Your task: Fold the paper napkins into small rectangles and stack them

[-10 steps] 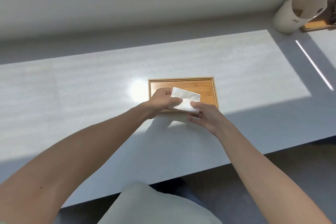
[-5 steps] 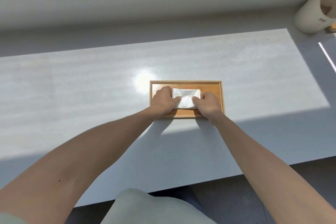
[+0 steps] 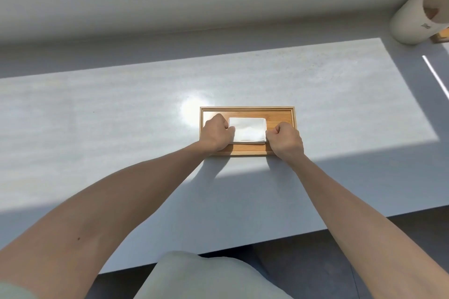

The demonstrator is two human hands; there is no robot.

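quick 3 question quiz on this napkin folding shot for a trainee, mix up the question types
1. True or false: the folded napkins lie inside the wooden tray.
2. Which part of the left hand overlaps the napkins' left edge? A) the fingertips B) the thumb C) the wrist
3. Fill in: the right hand, fingers curled, sits at the napkins' ___ edge.

Key
1. True; the white rectangle lies flat on the tray floor.
2. B; the thumb overlaps that edge.
3. Right; whether this hand's grip actually pinches the paper cannot be told from the head view.
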